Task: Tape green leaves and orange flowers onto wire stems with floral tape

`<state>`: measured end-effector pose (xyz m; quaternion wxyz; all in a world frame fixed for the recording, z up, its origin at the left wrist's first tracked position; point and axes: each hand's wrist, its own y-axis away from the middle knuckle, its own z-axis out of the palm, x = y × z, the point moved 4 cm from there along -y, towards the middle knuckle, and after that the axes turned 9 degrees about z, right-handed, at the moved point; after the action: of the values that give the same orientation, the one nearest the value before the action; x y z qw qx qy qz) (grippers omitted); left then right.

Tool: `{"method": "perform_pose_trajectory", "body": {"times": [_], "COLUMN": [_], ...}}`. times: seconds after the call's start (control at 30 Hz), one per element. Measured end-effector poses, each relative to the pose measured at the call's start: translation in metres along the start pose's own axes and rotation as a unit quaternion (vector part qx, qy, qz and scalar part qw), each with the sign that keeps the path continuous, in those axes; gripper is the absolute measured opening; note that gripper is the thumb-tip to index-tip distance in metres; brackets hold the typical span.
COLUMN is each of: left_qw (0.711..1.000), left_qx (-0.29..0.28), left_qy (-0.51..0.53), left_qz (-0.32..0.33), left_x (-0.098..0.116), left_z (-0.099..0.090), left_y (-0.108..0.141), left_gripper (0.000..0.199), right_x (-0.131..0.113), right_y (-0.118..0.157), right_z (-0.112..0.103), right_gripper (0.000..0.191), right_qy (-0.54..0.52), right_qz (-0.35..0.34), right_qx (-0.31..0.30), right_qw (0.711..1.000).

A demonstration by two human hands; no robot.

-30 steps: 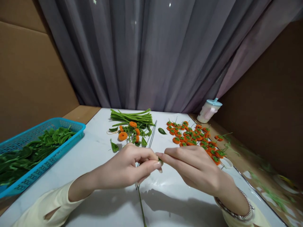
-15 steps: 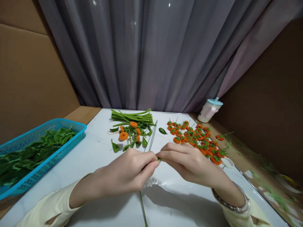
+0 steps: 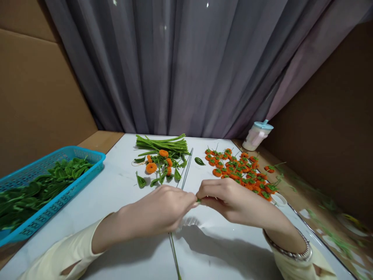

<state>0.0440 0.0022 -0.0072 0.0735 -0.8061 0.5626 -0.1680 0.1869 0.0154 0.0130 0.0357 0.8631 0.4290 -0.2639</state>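
Observation:
My left hand [image 3: 157, 210] and my right hand [image 3: 239, 200] meet over the middle of the white table, fingertips almost touching. Both are closed in a pinch around a small green piece [image 3: 198, 201]; only a bit of it shows between the fingers. From under my left hand a thin green stem [image 3: 175, 254] runs toward me; its upper end is hidden, so I cannot tell whether the hand holds it. Beyond the hands lie thin dark wires [image 3: 186, 169], a single green leaf [image 3: 199, 161] and a cluster of orange fuzzy flowers with green leaves [image 3: 151, 168].
A bundle of green stems [image 3: 163, 144] lies at the back. On the right are many orange flower heads with green centres [image 3: 233, 169], beside a white ring [image 3: 279, 200]. A blue basket [image 3: 58, 208] of green leaves stands left. A lidded cup [image 3: 256, 136] stands back right.
My right fingers have bent more and shifted slightly at the green piece. My left hand has moved slightly to the right. Objects on the table stay as they were.

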Motion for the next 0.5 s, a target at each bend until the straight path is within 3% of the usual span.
{"method": "perform_pose_trajectory", "body": {"times": [0.07, 0.2, 0.4, 0.5], "left_qw": [0.991, 0.94, 0.864, 0.851], "left_qx": [0.009, 0.0, 0.018, 0.009], "left_qy": [0.12, 0.32, 0.47, 0.492], "left_qz": [-0.058, -0.119, -0.181, -0.184], "left_x": [-0.009, -0.015, -0.018, -0.02], "left_z": [-0.004, -0.007, -0.004, -0.002], "left_y": [-0.002, -0.002, 0.001, 0.0], "left_gripper": [0.026, 0.028, 0.035, 0.035], "right_x": [0.001, 0.0, -0.008, -0.012], "right_y": [0.003, 0.009, 0.013, 0.012], "right_z": [-0.006, -0.015, -0.013, -0.01], "right_gripper": [0.015, 0.016, 0.018, 0.025], "right_qy": [0.017, 0.066, 0.164, 0.202], "right_qz": [0.004, -0.031, -0.052, -0.054], "right_qx": [0.04, 0.104, 0.143, 0.141], "right_qw": [0.999, 0.992, 0.975, 0.968]}}
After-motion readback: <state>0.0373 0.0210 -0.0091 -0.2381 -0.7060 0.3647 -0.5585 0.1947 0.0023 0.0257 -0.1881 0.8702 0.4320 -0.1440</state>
